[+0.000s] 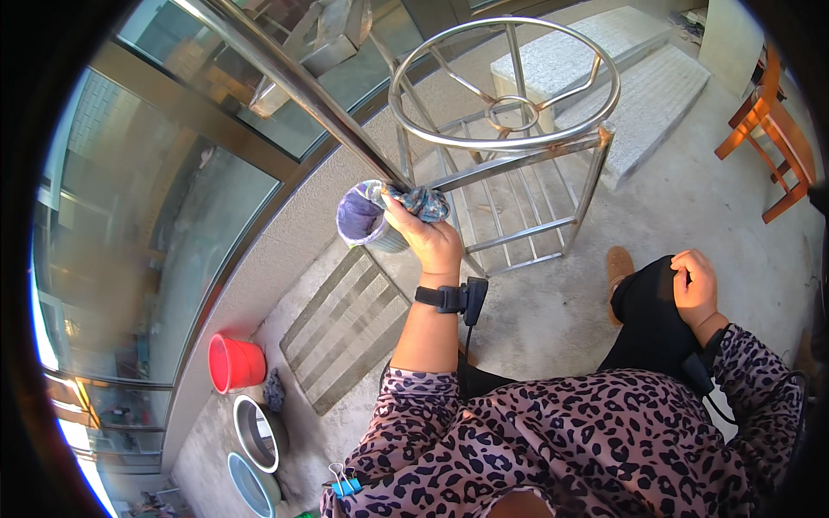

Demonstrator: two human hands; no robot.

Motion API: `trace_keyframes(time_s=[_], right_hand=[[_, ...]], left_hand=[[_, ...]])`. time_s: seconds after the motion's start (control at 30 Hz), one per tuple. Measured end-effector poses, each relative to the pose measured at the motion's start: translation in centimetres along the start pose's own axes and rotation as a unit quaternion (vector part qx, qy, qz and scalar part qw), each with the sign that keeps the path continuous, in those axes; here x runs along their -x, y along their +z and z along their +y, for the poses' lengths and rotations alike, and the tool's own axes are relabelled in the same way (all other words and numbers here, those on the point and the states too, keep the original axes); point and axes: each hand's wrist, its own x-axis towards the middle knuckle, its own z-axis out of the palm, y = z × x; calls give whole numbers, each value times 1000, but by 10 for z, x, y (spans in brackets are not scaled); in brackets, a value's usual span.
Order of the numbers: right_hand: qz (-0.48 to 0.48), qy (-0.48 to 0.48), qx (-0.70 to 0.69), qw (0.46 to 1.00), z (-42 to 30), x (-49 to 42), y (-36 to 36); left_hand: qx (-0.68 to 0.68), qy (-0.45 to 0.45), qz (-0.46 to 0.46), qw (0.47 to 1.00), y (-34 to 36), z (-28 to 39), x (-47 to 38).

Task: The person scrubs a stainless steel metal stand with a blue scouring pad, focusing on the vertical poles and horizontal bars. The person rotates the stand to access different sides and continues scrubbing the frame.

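Note:
A bunched patterned cloth [424, 202] is in the grip of my left hand [437, 243], at the lower end of a shiny metal tube [311, 97]. Whether the cloth wraps around the tube is hidden by my fingers. Just beyond that hand stands a waste bin with a purple liner [357, 217]. To its right is a metal stand [518, 169] with a round ring top and a slatted lower shelf; rust marks show on its frame. My right hand [697, 288] rests on my bent knee in black trousers, fingers curled and holding nothing.
A striped floor mat [350, 330] lies below the bin. Along the left are a red bucket [241, 364], a dark rag [274, 390], a metal basin [272, 427] and a light blue basin [256, 485]. Stone steps [638, 107] and a wooden chair [771, 136] stand at right.

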Motion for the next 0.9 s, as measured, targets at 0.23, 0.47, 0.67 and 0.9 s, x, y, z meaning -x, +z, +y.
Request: trace_keyframes(time_s=[0.23, 0.47, 0.67, 0.9], right_hand=[[-3, 6, 6, 1000, -2, 1, 0], [2, -2, 21, 1000, -10, -1, 1], [-1, -8, 16, 1000, -15, -4, 3], [-4, -7, 25, 1000, -20, -6, 6]], left_hand=[[41, -135, -137, 980, -4, -13, 56], [100, -232, -263, 931, -15, -44, 100], [0, -335, -491, 805, -31, -58, 87], [-5, -254, -657, 710, -73, -26, 5]])
